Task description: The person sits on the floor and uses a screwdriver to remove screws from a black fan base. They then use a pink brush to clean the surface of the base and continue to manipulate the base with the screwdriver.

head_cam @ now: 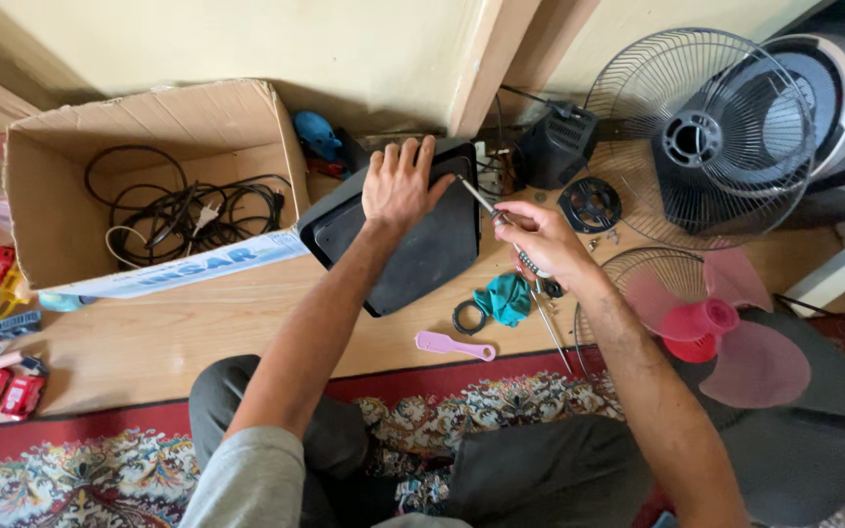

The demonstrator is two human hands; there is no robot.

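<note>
My left hand (398, 183) lies flat, fingers spread, on the far end of a black plastic fan base (422, 256) resting on the wooden floor. My right hand (538, 238) grips a screwdriver (478, 197) whose metal shaft points up-left, its tip touching the base's right edge near my left fingers. A teal cloth (508, 296), a black ring (467, 318) and a pink comb-like tool (454, 345) lie just below the base.
A cardboard box (61, 244) holding black cables stands at left. A wire fan guard (706, 137), a pink fan blade (726, 332), a black motor housing (555, 147) and a round black part (589, 203) are at right. Red toys (2, 391) lie far left.
</note>
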